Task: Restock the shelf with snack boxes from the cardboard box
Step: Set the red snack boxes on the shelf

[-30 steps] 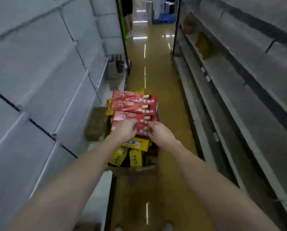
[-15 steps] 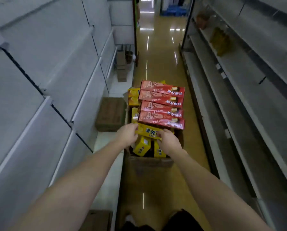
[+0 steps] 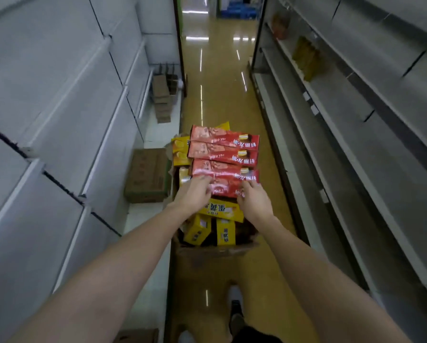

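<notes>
1. Now both hands have moved up from the yellow boxes (image 3: pixel 221 211) to the nearest red snack box (image 3: pixel 228 186) atop the cardboard box (image 3: pixel 215 251); the left hand (image 3: pixel 192 194) curls over its left end and the right hand (image 3: pixel 253 200) grips its right end, so a lift looks imminent.
2. Inside the cardboard box, four red packs lie stacked across the top, with yellow ones beneath and at the near end.
3. Left of it, the shelf (image 3: pixel 143 214) holds a closed brown carton (image 3: pixel 147 174).

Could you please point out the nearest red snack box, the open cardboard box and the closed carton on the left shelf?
nearest red snack box (image 3: pixel 226 188), head view, top face.
open cardboard box (image 3: pixel 215 251), head view, near wall.
closed carton (image 3: pixel 147 174), head view, top face.
</notes>
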### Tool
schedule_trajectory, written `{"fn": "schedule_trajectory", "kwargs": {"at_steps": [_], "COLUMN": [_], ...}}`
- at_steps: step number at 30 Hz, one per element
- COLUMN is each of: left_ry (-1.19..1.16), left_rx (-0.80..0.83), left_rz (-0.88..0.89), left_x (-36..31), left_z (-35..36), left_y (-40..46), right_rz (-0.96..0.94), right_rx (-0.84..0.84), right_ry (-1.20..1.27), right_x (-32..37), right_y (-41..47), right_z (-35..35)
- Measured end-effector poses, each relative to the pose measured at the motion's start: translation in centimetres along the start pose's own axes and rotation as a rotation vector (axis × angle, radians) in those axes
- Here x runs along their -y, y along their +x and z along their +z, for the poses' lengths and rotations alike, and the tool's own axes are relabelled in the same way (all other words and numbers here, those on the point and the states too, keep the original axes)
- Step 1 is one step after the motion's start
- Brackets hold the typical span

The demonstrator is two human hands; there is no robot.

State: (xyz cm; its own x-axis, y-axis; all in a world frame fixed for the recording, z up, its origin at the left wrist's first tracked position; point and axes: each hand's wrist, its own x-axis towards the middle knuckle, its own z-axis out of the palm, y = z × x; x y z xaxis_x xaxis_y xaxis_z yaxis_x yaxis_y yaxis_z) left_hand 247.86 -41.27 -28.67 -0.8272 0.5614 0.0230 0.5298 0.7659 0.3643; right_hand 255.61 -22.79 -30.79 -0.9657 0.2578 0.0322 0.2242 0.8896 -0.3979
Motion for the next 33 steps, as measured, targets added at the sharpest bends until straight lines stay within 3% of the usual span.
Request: {"fn": "schedule_trajectory", "kwargs": {"at_steps": [8, 14, 20, 27, 33], "left_ry": [0.169, 0.417, 0.608, 0.59, 0.502], "left_rx": [-0.087, 0.081, 0.191, 0.252, 0.226], "left_rz": [-0.001, -0.026, 0.023, 0.086, 0.086], "left_x": [-1.8, -2.1, -2.5, -2.0, -1.4], "left_z": [-3.9, -4.4, -3.8, -3.1, -3.1], "left_y": [10.4, 17.4, 21.0, 22.9, 23.6], "right_rz": [-0.068, -0.017, -0.184, -0.364, -0.304], "right_rx": [-0.131, 0.077, 0.25, 0.346, 0.321], "right_ry": [-0.02, -0.079, -0.229, -0.335, -0.213], "right_x": [-0.6, -1.8, -2.7, -2.3, -2.0], "right_y": [10.7, 17.3, 21.3, 24.1, 24.3], "right_z": [-5.1, -6.5, -5.4, -4.4, -4.6]}}
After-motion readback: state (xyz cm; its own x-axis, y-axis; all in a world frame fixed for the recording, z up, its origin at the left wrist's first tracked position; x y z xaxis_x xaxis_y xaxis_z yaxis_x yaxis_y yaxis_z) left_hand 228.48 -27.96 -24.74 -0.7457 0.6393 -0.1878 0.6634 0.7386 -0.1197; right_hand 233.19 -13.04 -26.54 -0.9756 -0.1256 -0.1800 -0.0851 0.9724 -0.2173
